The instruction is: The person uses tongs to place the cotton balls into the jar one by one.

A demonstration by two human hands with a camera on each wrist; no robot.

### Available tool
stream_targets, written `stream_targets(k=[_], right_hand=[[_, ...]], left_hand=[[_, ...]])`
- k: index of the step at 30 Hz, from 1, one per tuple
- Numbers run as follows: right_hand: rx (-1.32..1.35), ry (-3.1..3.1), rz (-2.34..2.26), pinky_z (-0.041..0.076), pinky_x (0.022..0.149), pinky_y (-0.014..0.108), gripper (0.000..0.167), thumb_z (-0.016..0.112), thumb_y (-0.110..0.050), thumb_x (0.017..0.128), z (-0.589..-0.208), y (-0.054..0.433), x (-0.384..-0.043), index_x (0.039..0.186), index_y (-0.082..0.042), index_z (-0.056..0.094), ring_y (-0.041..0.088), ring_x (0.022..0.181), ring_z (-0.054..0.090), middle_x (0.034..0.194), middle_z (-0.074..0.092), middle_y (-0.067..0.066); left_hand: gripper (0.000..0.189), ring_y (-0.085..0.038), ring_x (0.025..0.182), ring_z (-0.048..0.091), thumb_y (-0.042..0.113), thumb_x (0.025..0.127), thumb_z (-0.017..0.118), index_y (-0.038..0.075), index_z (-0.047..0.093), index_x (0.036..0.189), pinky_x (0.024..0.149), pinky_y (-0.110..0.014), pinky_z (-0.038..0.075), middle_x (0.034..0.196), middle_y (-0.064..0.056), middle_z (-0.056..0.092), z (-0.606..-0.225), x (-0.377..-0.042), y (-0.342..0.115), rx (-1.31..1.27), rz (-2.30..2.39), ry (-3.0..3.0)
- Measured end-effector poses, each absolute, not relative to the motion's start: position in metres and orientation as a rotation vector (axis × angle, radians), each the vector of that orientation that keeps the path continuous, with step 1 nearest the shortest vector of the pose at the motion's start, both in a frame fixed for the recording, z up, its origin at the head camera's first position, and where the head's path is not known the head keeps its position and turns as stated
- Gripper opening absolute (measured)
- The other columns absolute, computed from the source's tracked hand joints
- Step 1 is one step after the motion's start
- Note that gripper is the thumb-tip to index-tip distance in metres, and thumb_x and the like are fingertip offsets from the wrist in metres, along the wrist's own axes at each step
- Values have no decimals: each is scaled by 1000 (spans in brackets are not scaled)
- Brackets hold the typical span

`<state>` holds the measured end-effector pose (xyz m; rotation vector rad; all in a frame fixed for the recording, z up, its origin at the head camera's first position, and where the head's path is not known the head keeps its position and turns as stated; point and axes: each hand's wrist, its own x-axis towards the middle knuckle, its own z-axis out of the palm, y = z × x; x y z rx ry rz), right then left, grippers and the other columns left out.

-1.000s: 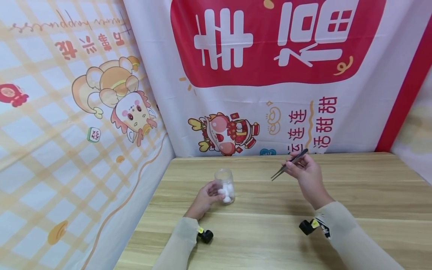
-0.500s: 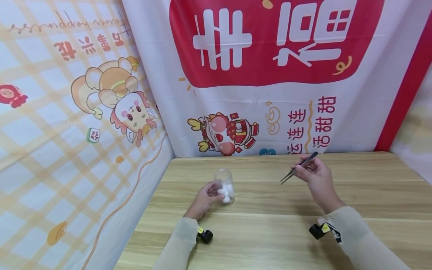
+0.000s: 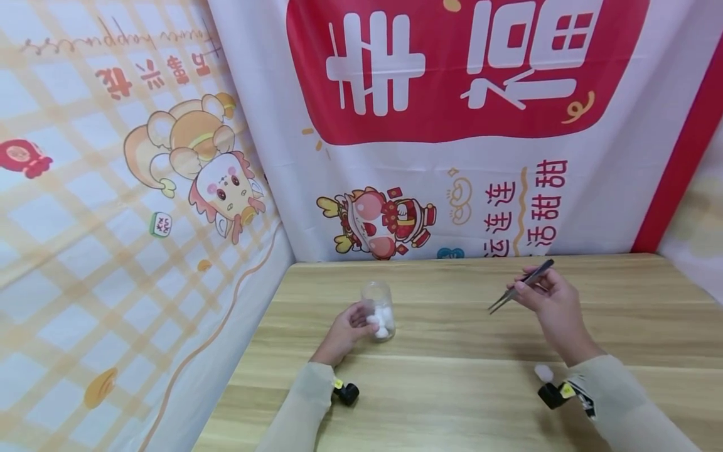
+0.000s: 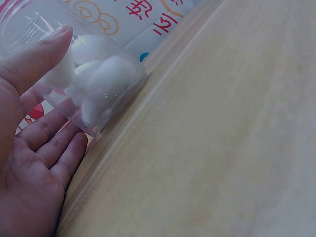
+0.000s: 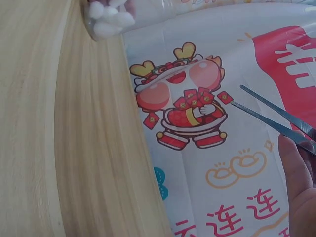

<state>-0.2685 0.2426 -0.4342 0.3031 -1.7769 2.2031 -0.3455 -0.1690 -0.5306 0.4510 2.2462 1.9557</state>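
My left hand (image 3: 349,329) holds a clear jar (image 3: 375,290) on the table, thumb on the near side and fingers behind it. Several white cotton balls (image 3: 383,319) lie in the lower part of the jar; the left wrist view shows them (image 4: 106,74) close up through the wall. Off to the right, my right hand (image 3: 556,311) grips dark metal tweezers (image 3: 521,286) above the table. Their two tips stand apart with nothing between them, as the right wrist view also shows. A single cotton ball (image 3: 544,373) lies near my right wrist.
A wood-grain table (image 3: 440,402) spans the workspace. A printed red and white cloth (image 3: 452,188) hangs along its back edge, and a checked cloth (image 3: 169,263) hangs on the left. Small black cameras sit on both wrists.
My right hand has moved right and slightly toward me with the tweezers. The cotton ball near that wrist has come into view. My left hand and the jar have stayed in place.
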Motion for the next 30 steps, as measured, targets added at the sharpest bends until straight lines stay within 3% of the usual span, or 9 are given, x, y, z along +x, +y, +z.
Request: stream_targets(k=[20,30], right_hand=[[296,-1792,2186,55,80,29,32,63,-3,94,-444,269,-253,123,1,50,16,95,68,103,66,7],[367,-1913,2177,56,79,30,28,60,-1,96,-451,280,-250,122,-3,52,16,95,69,103,64,7]], left_hand=[[64,-26,126,50,13,83,79,8,50,139,106,-37,41,138,-12,53,-531,-348,-169,394,1937,2232],[62,-30,125,50,10,84,77,3,49,138,104,-38,42,137,-16,53,-526,-345,-168,424,1932,2235]])
